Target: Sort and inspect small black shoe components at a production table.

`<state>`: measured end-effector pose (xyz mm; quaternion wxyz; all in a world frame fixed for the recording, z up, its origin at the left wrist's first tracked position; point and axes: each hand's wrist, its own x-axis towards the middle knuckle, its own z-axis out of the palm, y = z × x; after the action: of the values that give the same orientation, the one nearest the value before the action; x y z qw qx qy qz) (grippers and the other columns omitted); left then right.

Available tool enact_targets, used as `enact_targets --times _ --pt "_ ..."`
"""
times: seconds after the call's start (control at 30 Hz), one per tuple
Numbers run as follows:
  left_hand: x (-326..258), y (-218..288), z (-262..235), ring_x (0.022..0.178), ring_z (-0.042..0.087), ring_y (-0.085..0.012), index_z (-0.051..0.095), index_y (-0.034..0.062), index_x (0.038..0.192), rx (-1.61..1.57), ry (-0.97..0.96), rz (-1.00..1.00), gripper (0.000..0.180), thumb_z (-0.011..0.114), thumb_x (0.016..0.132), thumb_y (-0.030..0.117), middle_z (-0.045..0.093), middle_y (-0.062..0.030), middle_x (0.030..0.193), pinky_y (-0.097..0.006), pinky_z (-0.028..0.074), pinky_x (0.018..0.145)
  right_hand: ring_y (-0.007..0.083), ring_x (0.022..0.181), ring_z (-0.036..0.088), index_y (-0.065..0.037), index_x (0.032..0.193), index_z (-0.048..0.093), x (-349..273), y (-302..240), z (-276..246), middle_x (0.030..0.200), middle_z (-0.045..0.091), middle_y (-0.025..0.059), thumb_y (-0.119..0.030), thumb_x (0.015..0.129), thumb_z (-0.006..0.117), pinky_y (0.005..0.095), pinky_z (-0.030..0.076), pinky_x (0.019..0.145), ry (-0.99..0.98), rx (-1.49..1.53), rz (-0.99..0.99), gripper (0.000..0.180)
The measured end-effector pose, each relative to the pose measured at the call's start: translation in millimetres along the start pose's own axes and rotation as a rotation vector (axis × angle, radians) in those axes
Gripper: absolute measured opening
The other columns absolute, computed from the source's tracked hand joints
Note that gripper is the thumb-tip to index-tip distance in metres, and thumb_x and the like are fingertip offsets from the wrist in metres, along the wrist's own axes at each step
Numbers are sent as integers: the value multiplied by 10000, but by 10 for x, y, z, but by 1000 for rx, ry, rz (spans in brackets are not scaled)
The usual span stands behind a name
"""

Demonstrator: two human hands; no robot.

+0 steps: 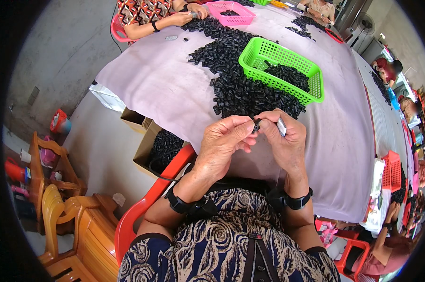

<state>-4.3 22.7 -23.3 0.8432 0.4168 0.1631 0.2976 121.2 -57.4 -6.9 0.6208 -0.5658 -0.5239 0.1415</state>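
Between the fingertips of both hands is a small black plastic part (256, 126), held just past the table's near edge. My left hand (226, 141) pinches it from one side with thumb and forefinger. From the other side my right hand (284, 138) closes on it, and a small flat silvery-grey piece (282, 127) also sits among its fingers; its kind is not clear. Right beyond my hands spreads a big heap of small black parts (236, 70). A bright green perforated basket (311, 70) stands on the heap's right side, with more black parts inside.
A pale lilac cloth (160, 75) covers the table. Below its left edge stands a cardboard box (144, 150) of black parts, near my red chair (156, 197). Across the table, a person's hands (184, 18) work beside a pink basket (243, 18). Wooden chairs (87, 225) stand lower left.
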Motion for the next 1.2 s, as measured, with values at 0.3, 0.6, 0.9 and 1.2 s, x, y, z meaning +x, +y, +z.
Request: enact_targets --times 0.3,0.6,0.9,1.2 --pt "15 2 -25 682 589 -100 582 24 999 -100 -31 -69 186 571 871 158 628 -56 810 -240 479 587 68 676 538 -12 921 626 4 -15 21 754 566 7 -66 823 617 203 447 607 12 122 75 112" --pt "2 -15 -18 708 610 -119 591 14 1009 -81 -21 -24 216 580 872 181 630 -56 821 -234 489 589 56 621 483 -38 929 635 20 27 0 727 527 0 -44 737 690 195 385 546 -25 -41 -56 200" --pt "-9 -35 26 735 616 -142 599 -8 1026 4 -45 1 233 579 872 166 632 -77 838 -252 500 599 61 603 465 -15 834 625 29 51 3 703 536 9 -45 766 664 200 374 533 35 -39 -68 84" --pt "-11 -42 34 748 604 -141 572 -19 1062 4 -107 -41 254 566 878 156 628 -87 866 -257 498 606 68 598 469 -7 788 616 22 79 13 664 535 12 -62 803 632 204 381 538 85 -63 -36 59"
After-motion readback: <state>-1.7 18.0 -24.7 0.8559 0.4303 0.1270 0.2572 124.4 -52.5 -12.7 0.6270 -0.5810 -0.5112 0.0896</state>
